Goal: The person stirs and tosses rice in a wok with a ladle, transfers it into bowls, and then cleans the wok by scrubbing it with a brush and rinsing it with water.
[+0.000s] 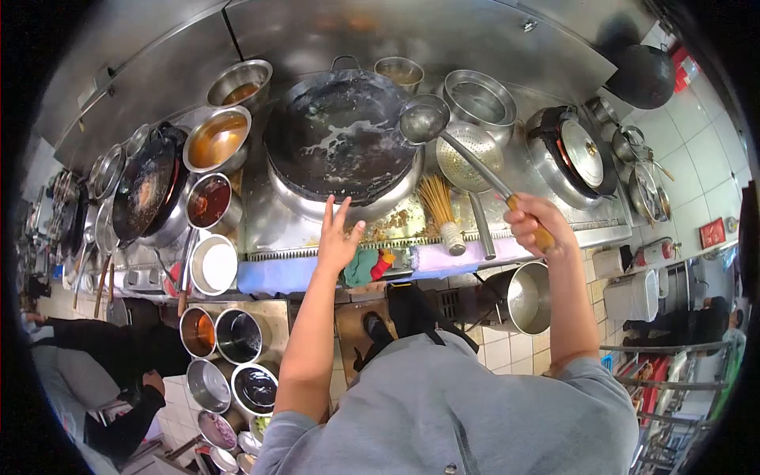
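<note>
My right hand point(540, 223) is wrapped round the wooden end of a long-handled ladle point(475, 162). The ladle's round bowl hangs over the right rim of a large dark wok point(340, 142), which sits on the burner with whitish wet streaks inside. With its fingers stretched out and apart, my left hand point(340, 237) reaches to the wok's near rim, fingertips right at the edge. Below that hand, a green cloth point(361, 267) lies on the stove's front ledge. A bamboo brush point(439, 212) and a perforated strainer point(470, 158) rest to the right of the wok.
Metal bowls of amber liquid point(218, 141) and red sauce point(210, 202) stand left of the wok. A second wok point(146, 186) is farther left. Pots point(240, 336) crowd the lower left, near another person point(87, 388). A lidded pot point(580, 154) sits at right.
</note>
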Available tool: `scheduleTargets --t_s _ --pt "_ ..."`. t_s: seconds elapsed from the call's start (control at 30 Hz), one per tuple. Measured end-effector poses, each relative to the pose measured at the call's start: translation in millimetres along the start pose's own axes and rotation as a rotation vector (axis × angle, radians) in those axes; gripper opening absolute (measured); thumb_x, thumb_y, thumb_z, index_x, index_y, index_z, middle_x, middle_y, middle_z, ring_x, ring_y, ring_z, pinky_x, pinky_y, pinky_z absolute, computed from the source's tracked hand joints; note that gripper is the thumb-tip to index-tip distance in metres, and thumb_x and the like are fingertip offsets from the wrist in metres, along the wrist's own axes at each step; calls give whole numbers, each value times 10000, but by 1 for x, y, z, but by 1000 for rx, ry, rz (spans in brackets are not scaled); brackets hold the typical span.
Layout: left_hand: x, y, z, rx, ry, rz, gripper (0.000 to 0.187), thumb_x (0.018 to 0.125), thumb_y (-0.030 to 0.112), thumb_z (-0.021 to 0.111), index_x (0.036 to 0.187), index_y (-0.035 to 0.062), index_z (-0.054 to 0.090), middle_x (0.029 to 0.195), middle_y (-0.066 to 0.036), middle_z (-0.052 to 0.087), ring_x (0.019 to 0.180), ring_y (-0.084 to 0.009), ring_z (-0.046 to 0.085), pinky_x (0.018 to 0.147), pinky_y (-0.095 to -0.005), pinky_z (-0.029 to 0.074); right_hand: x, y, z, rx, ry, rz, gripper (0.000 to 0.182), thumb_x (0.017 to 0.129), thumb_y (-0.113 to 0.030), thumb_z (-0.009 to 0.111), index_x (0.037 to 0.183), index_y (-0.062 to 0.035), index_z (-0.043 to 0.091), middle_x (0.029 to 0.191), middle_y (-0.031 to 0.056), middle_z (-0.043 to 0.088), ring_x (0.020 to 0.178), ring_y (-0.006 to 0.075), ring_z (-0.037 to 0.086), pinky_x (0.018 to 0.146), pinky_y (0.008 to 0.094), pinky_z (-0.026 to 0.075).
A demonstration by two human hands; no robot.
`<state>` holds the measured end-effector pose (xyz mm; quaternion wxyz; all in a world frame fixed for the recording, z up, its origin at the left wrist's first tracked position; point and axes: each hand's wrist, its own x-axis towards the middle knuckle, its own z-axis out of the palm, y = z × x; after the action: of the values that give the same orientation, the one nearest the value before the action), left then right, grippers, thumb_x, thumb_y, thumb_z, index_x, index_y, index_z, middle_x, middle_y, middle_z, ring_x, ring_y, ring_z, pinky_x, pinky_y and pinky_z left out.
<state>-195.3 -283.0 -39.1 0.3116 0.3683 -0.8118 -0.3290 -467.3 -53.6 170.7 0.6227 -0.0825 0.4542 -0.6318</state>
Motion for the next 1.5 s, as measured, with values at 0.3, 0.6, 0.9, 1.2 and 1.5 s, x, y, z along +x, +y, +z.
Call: scheduleTargets --t_s 0.3,0.6,0.9,1.2,1.5 --pt "-37 -18 -22 -228 320 -377 221 908 196 562 1062 50 624 998 -65 628 933 -174 571 837 -313 436 -27 62 9 -220 200 -93 505 908 -74 521 1372 -70 323 726 35 472 477 73 408 403 241 365" --pt "44 21 20 271 97 80 144 792 206 665 876 89 656 866 -133 609 877 -337 552 803 -427 443 102 -9 -54 -1113 651 -481 440 896 -156 516 1308 -20 440 712 128 596 510 186 562 442 332 429" --pt "44 33 16 300 65 62 119 818 192 647 800 75 630 764 -100 577 789 -317 526 704 -429 428 266 -131 -171 514 43 -1 54 758 -5 464 706 9 476 620 102 542 475 221 545 467 277 481" --pt "48 22 23 329 69 78 152 831 201 634 828 54 674 791 -125 601 810 -334 540 728 -423 444 155 -109 -61 918 -221 -184 64 802 67 413 854 29 405 654 40 446 540 133 482 518 245 447" --pt "46 19 24 354 100 106 182 840 215 624 814 43 676 797 -128 616 798 -337 545 717 -420 452 54 -38 4 999 -386 -139 511 861 35 416 1293 130 159 788 75 452 591 149 527 531 286 485"
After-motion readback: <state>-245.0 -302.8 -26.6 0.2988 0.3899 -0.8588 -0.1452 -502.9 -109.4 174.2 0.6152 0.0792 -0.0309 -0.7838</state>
